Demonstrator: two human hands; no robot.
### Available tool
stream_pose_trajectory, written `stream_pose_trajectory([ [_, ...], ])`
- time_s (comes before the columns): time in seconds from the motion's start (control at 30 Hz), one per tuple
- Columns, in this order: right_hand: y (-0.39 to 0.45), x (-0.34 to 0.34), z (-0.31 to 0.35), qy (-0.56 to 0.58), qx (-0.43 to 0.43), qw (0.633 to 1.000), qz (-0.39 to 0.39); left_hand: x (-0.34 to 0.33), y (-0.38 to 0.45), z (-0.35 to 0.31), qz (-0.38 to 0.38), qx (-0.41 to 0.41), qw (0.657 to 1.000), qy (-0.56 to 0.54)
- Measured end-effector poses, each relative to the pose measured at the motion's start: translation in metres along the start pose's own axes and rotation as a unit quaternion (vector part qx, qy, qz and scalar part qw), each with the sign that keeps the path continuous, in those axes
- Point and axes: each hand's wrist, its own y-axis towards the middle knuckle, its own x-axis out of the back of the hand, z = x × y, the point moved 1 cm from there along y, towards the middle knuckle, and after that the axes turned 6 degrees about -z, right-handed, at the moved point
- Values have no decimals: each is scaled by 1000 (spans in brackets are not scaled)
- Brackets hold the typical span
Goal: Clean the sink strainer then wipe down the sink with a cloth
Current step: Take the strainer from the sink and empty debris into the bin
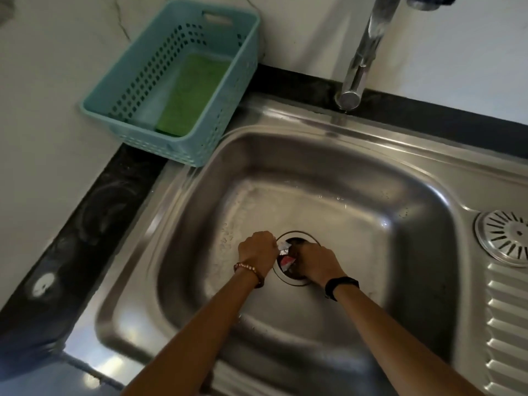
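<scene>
Both forearms reach fwd, down into sink [328,172] | L hand [257,251] fist-curled at drain edge, grasp unclear | R hand [315,262] curled over strainer [297,277] in drain | red/white scrap [285,257] btwn hands

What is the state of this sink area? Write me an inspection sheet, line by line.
Surface: steel sink, basin wet with droplets; dark counter around it.
Job's things: drain strainer in the basin floor, mostly hidden by the hands; green cloth lying in the teal basket.
Clutter: crumpled red and white scrap at the drain.
Grippers: left hand and right hand both curled at the drain; what each grips cannot be told.
Cables: nothing seen.
Surroundings: faucet, round slotted cover on the drainboard, pale wall.
</scene>
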Motion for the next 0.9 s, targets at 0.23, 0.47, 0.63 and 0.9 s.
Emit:
stream_pose_trajectory([
  [0.23,-15,2,13,64,-44,996,-41,13,-17,16,22,48,997,-51],
  [0.47,-64,63,42,290,-144,924,-201,59,-64,14,-42,28,981,-185],
  [0.63,-141,73,118,434,-86,871,-215,102,-162,41,-139,11,944,-300],
  [0.9,-280,-21,277,464,59,881,-76,86,-375,202,-261,112,871,-401],
])
